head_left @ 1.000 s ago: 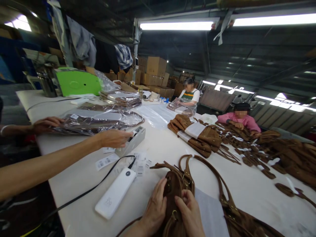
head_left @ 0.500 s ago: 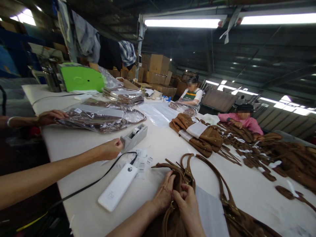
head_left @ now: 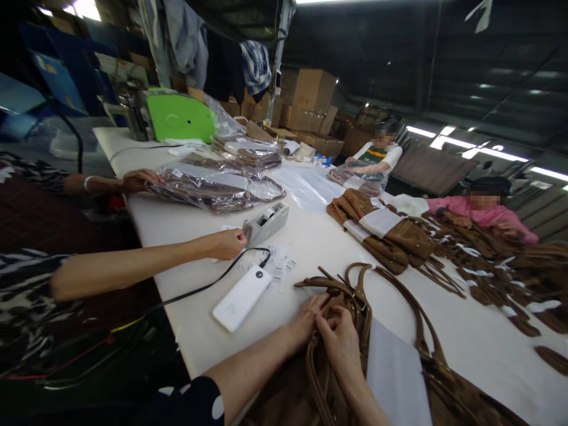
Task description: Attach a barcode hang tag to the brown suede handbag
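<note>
Bare forearms, one dark sleeve

I saw a dark sleeve [head_left: 195, 402] with white dots at lower left; both hands were bare, without gloves.

bag [head_left: 337, 361] brown | pwr bank [head_left: 242, 297] white | box [head_left: 180, 116] green

A factory packing floor for bags. Workers sit along a long white table [head_left: 319, 236] strewn with brown bags [head_left: 381, 231], straps and bagged goods [head_left: 213, 192]. Cartons [head_left: 306, 100] stack behind under strip lights.
</note>
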The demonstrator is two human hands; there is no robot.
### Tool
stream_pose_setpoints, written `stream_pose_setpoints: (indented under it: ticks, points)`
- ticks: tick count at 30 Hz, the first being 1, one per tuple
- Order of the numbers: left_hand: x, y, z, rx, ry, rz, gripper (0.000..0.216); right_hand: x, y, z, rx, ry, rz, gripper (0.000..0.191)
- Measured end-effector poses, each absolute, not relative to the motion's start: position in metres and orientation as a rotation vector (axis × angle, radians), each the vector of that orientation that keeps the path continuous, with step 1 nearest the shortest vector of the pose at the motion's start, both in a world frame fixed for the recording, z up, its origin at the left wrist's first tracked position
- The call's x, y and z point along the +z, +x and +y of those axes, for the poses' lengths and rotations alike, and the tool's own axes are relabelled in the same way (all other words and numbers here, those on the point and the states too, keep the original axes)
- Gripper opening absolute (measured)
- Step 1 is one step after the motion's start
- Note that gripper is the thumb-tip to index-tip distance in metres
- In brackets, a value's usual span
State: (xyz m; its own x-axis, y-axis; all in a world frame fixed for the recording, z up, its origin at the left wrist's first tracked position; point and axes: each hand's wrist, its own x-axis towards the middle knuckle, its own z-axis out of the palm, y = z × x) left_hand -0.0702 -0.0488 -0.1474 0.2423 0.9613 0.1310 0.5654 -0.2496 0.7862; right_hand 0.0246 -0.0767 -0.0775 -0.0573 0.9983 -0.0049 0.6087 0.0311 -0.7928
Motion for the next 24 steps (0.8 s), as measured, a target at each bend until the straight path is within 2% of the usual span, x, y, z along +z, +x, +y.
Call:
stream_pose_setpoints:
  ticks: [5,7,10,13,18,21,24]
  points:
    - [-0.114,-0.096,-0.104,0.725,2.051,1.265,0.048,-0.082,0.02,-0.077,0.903,-1.722,-1.718,0.044]
    - [-0.098,-0.111,-0.133,0.737,2.035,1.149,0.039,-0.086,0.017,-0.079,0.95,-1.748,-1.725,0.045]
    - [-0.076,-0.139,-0.181,0.848,1.776,1.125,0.025,-0.093,0.013,-0.083,0.984,-1.737,-1.771,0.042]
    - [-0.064,-0.161,-0.225,0.822,1.436,1.249,0.034,-0.098,0.011,-0.086,0.99,-1.72,-1.789,0.039]
    - [-0.072,-0.157,-0.254,0.796,1.435,1.204,0.042,-0.104,0.016,-0.087,1.032,-1.689,-1.82,0.04]
    - [-0.082,-0.143,-0.249,0.853,1.417,1.316,0.03,-0.107,0.021,-0.09,1.128,-1.623,-1.818,0.043]
    - [-0.089,-0.131,-0.242,0.765,1.443,1.416,0.024,-0.111,0.024,-0.094,1.162,-1.56,-1.811,0.044]
